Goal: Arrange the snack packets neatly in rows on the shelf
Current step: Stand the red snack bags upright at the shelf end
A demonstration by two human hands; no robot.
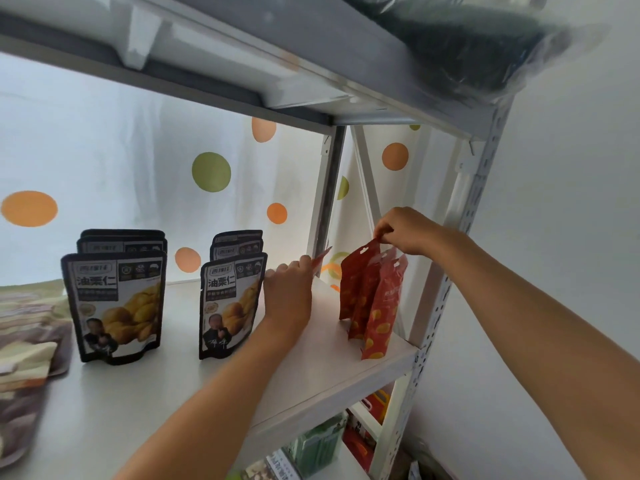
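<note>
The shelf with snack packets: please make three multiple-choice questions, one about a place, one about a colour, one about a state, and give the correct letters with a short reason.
1. Where do the red packets stand on the shelf?
A. near its right end
B. at its left end
C. on the level below

2. What colour frames the two upright rows of packets in the middle?
A. green
B. black
C. blue

3. What is the right hand doing?
A. hanging idle
B. pressing flat on the shelf
C. pinching the top of a red packet

Answers: 1 A, they stand beside the right post. 2 B, their borders are black. 3 C, its fingertips close on the packet's top edge.
</note>
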